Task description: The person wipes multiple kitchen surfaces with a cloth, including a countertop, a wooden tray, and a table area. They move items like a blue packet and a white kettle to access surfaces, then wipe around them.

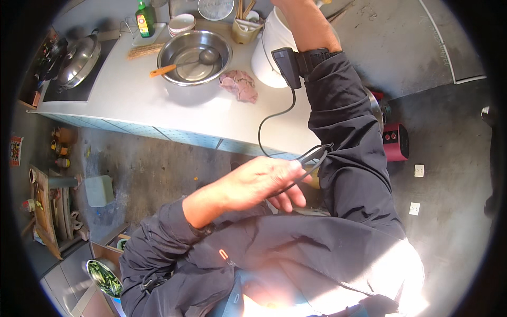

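Observation:
My left hand (259,182) is in front of my chest with its fingers loosely bent, and a black cable (260,128) passes through it. The cable runs from a black device (288,67) strapped at my right wrist and meets a tie on my right sleeve (352,130). My right forearm (313,27) reaches across a white bucket (269,59) on the counter; beyond the wrist my right hand is cut off by the top edge. Left of the bucket, a crumpled pink cloth (239,86) lies beside a steel basin (194,75), which holds a ladle (208,56) with a wooden handle.
On the white counter (253,121) are a lidded pan (80,59) on a dark cooktop, a green bottle (145,20), stacked bowls (182,24) and a utensil holder (244,31). A bowl of chopped greens (103,278) is at lower left. A red appliance (396,142) is at right.

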Demonstrator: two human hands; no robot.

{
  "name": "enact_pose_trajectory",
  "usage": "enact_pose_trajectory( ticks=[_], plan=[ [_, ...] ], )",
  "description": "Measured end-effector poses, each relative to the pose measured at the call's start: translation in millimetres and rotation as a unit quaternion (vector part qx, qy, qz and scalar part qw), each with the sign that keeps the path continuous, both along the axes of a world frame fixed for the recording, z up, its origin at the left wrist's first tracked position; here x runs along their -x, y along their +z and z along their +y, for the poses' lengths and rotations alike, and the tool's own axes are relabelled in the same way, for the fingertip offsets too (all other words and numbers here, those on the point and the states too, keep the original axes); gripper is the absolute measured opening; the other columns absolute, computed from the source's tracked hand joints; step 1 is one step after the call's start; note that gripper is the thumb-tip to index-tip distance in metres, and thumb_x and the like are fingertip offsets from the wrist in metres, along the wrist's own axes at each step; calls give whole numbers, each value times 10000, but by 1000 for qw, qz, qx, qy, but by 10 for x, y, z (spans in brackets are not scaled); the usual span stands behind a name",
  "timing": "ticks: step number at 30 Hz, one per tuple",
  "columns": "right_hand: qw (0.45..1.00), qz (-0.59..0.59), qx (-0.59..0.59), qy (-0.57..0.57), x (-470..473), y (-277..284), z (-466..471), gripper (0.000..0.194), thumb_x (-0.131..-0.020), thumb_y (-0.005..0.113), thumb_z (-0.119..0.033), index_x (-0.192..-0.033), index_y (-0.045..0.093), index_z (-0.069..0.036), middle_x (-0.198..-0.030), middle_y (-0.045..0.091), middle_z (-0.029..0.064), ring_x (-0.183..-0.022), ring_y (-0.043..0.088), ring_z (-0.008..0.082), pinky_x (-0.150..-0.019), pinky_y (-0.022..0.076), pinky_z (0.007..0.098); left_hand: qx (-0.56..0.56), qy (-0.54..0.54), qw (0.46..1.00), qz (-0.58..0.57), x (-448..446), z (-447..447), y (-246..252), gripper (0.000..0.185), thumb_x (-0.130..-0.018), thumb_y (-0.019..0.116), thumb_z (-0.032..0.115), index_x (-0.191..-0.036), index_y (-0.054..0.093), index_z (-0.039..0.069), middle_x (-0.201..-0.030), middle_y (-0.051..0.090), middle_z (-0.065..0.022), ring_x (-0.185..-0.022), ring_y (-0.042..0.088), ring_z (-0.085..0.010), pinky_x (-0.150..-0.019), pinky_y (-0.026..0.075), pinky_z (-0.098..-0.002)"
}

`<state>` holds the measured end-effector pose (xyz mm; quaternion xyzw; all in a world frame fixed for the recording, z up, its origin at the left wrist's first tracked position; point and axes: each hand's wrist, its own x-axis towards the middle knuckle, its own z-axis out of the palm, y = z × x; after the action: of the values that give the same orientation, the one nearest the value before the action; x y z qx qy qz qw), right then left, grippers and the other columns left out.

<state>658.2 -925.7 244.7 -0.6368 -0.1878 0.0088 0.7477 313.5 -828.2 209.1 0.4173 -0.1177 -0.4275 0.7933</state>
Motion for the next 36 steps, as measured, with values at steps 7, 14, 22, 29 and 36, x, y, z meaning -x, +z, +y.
enact_pose_trajectory(
  ticks=[7, 14, 22, 29, 36],
  plan=[
    [999, -18, 29, -31, -44, 114, -12, 274, -1085, 614, -253, -1263, 675, -54, -1102, 724, 102, -955, 712, 217, -852, 593, 393, 26, 182, 936, -301, 189, -52, 374, 304, -1126, 664, 193, -1327, 713, -30, -938, 753, -61, -840, 695, -125, -785, 582, -308],
    [997, -20, 45, -54, -87, 113, -80, 269, -1082, 613, -249, -1253, 679, -52, -1093, 727, 102, -943, 714, 216, -840, 591, 389, -43, 135, 836, -530, 323, -80, 520, 425, -1041, 744, 220, -1396, 686, -6, -1129, 729, -159, -960, 699, -366, -824, 565, -460],
    [995, -19, 54, -80, -154, 43, -171, 264, -1079, 613, -245, -1242, 683, -50, -1082, 729, 101, -930, 716, 215, -826, 589, 386, -58, 170, 939, -293, 358, 98, 481, 325, -1079, 632, 193, -1229, 706, -86, -1054, 778, -162, -945, 760, -271, -870, 593, -378],
    [994, -16, 62, -94, -170, 7, -219, 260, -1076, 612, -241, -1233, 688, -48, -1072, 732, 100, -918, 718, 213, -815, 587, 383, -138, 116, 951, -252, 338, 16, 628, 227, -1100, 655, 190, -1153, 723, -19, -889, 778, -108, -797, 726, -154, -757, 571, -309],
    [992, -10, 69, -110, -188, -64, -294, 256, -1073, 612, -238, -1223, 692, -47, -1063, 734, 99, -906, 719, 212, -803, 585, 380, -88, 205, 834, -504, 404, -20, 525, 165, -950, 789, 64, -1068, 696, -5, -1053, 733, -154, -873, 724, -352, -760, 596, -391]
  ],
)
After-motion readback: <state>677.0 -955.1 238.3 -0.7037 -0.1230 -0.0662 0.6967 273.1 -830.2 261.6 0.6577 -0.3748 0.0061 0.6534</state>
